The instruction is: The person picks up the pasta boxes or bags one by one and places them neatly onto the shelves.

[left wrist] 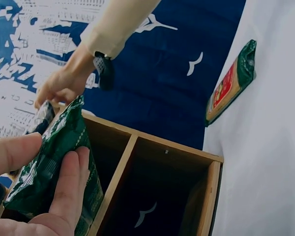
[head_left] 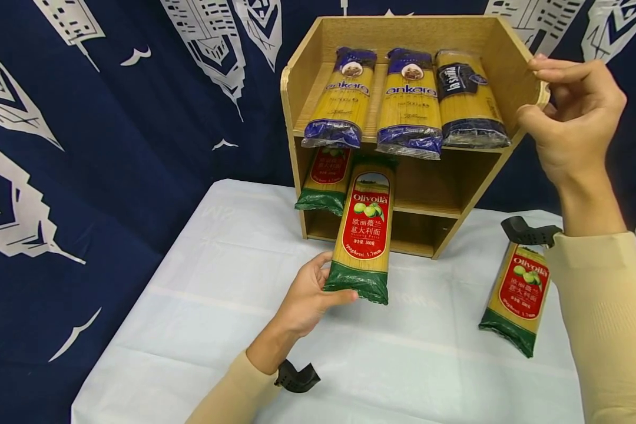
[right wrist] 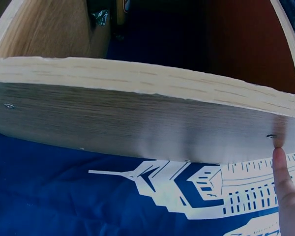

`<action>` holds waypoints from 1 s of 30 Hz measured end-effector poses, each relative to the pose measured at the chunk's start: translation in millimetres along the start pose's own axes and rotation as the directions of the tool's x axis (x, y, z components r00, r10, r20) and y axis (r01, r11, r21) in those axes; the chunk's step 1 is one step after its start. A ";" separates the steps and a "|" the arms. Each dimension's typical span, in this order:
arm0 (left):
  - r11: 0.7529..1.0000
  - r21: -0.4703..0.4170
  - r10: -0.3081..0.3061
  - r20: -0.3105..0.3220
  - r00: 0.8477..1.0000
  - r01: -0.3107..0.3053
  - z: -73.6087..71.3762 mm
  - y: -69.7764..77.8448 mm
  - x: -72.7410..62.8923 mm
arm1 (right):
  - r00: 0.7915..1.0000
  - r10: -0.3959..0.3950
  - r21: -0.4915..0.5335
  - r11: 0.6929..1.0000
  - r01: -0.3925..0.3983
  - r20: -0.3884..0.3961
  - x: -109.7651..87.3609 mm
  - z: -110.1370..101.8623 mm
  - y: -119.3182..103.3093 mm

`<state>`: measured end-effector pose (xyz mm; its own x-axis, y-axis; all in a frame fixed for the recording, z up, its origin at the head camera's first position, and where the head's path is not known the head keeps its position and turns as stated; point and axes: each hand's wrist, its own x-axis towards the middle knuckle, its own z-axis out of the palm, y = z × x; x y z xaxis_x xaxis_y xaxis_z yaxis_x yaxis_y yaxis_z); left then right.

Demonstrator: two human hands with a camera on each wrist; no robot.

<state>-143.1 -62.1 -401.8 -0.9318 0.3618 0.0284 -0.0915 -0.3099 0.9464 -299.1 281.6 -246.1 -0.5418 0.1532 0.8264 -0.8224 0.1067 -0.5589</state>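
My left hand (head_left: 304, 297) pinches the green lower end of an Olivoilà spaghetti pack (head_left: 364, 218), thumb on the front, other fingers behind. The pack leans into the middle level of a small wooden shelf (head_left: 431, 206), its top end under the upper board. Close beside it on the left, a second Olivoilà pack (head_left: 323, 176) lies in that level. In the left wrist view the held pack's green end (left wrist: 56, 162) fills the fingers. My right hand (head_left: 583, 112) holds the upper right side panel of the shelf; in the right wrist view a finger (right wrist: 281, 172) touches the panel's outer face.
Two Ankara pasta packs (head_left: 344, 97) and a La Sicilia-style dark-labelled pack (head_left: 469, 97) lie on the top level. Another Olivoilà pack (head_left: 519, 294) lies on the white-covered table (head_left: 201, 306), right of the shelf. A dark blue patterned cloth (head_left: 153, 118) hangs behind.
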 end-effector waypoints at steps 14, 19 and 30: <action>0.997 0.074 0.039 -0.114 0.993 -0.031 10.2 -5.7 -1.0 | 1.000 -0.003 -0.093 0.996 0.003 0.007 -0.2 -0.1 -0.9; 0.996 0.071 0.062 -0.162 0.985 -0.051 13.4 -8.6 11.5 | 1.000 0.001 -0.041 0.999 -0.001 0.002 -0.4 -0.3 -0.8; 0.994 0.076 0.092 -0.254 0.963 -0.075 18.4 -8.7 43.1 | 1.000 -0.001 0.007 1.000 0.001 -0.006 -1.2 0.0 0.6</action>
<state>-175.9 -27.6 -402.9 -0.9948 0.0962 0.0328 0.0058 -0.2685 0.9633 -299.0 281.5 -247.4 -0.5402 0.1588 0.8264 -0.8239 0.1002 -0.5578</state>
